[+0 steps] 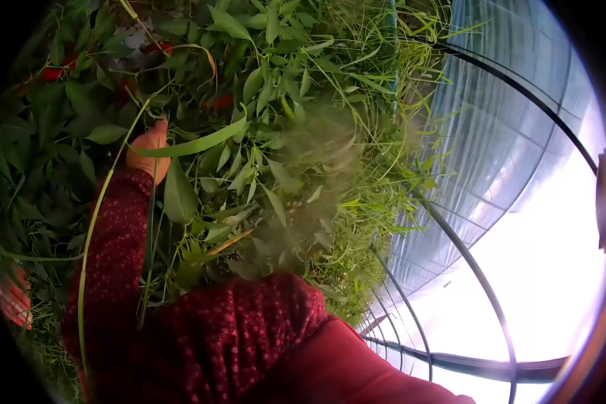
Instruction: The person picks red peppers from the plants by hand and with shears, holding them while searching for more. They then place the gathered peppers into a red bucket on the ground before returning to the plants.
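My right hand [151, 149] is at the end of a dark red patterned sleeve [118, 249], in among pepper leaves at the upper left. Its fingers are closed beside a stem, and leaves hide what they hold. A long green blade [198, 144] crosses in front of it. Red peppers [219, 102] hang just above and to the right, others [52, 73] further left. At the far left edge, low down, is a cut-off patch of skin [15, 297], possibly my left hand; its fingers cannot be made out clearly.
Dense pepper plants and grass [363, 222] fill the left and middle. Plastic sheeting [491, 128] and dark curved hoops [475, 269] stand at the right. A blurred, see-through patch [310, 175] lies over the middle leaves. The view is turned sideways, with bright sky at the right.
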Action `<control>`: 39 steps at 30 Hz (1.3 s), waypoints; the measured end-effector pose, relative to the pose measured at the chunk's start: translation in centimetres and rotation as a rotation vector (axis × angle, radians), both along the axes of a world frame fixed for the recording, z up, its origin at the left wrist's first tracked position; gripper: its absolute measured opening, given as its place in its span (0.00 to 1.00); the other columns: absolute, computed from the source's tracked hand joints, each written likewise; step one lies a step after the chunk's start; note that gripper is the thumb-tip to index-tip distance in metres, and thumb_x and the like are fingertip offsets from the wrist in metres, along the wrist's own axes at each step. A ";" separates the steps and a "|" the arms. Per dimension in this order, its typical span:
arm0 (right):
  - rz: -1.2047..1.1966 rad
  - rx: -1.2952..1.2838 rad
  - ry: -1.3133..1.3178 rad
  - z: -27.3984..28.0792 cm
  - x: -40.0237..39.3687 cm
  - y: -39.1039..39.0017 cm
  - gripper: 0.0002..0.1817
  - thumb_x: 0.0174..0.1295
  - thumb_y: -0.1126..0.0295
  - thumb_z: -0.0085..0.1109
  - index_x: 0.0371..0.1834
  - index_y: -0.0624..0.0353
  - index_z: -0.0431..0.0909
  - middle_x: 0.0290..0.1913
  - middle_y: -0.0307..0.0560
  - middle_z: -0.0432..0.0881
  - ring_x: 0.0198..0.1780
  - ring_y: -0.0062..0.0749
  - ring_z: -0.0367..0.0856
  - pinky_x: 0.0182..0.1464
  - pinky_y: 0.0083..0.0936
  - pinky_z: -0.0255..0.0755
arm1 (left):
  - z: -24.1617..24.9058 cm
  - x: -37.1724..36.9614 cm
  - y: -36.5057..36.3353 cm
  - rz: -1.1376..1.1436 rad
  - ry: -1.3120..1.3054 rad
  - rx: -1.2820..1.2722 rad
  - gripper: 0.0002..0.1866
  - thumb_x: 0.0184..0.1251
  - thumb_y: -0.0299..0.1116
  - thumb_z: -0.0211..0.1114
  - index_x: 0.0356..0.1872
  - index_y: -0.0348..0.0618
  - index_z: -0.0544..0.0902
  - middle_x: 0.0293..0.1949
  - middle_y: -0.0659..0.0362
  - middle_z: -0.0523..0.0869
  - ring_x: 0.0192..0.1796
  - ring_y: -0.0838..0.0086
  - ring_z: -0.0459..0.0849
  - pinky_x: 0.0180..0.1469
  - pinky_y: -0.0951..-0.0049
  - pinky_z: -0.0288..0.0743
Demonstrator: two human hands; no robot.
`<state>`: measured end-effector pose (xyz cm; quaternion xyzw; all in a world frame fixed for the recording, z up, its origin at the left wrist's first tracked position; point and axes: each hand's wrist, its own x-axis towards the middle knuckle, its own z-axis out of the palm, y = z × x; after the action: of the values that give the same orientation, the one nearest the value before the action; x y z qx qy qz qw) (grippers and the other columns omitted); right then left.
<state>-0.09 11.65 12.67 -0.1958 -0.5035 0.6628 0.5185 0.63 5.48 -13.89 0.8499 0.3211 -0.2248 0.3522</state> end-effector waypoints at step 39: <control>-0.833 -1.224 -0.630 -33.1 15.9 -5.6 0.21 0.55 0.68 0.60 0.53 0.61 0.74 0.43 0.51 0.81 0.44 0.36 0.78 0.48 0.28 0.69 | 2.9 -4.9 3.7 0.195 -0.458 -0.070 0.04 0.59 0.24 0.57 0.31 0.37 0.79 0.26 0.58 0.80 0.28 0.67 0.81 0.31 0.69 0.74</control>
<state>15.80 6.08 -20.47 -0.7948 -0.0593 0.4869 0.3575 -4.23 9.15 -11.00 0.8308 0.3056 -0.0024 0.4652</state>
